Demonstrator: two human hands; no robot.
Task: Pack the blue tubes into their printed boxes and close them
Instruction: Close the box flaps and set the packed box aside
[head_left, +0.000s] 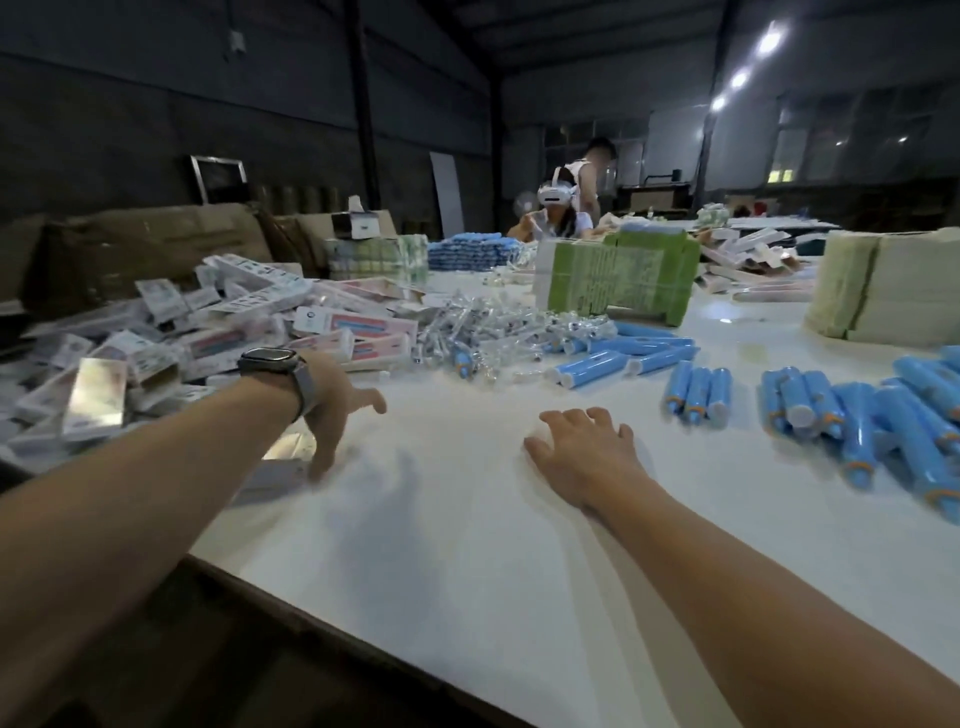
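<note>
Both hands are over the white desk (467, 571) and neither holds anything. The left hand (332, 410), with a watch (270, 361) on its wrist, hangs near the desk's left edge, fingers spread and pointing down; one fingertip appears to touch a flat, shiny box (280, 452) lying at that edge, though blur prevents certainty. The right hand (582, 452) rests palm down on bare desk near the middle, fingers relaxed and slightly apart.

The blue tubes (857, 415) lie loose in groups along the right side of the desk, with a few more (613, 364) further back toward the centre. They are well apart from the left hand and a reach away from the right hand. The printed boxes (208, 322) are heaped along the left edge, some open-ended, beside a scatter of clear wrapped items (498, 332) behind the hands. Stacked green and pale packs (623, 275) stand toward the far edge, where another person (556, 218) sits.

Judgement: no tube or box is in hand, so the work stands between units, at the fetching stage. The left hand seems placed to take a box. The next move calls for gripping one box at the left edge, taking a single tube from the right-hand group, and bringing both to the bare centre with the box mouth open. Risk: the tubes lie close together and may roll when one is drawn out.
</note>
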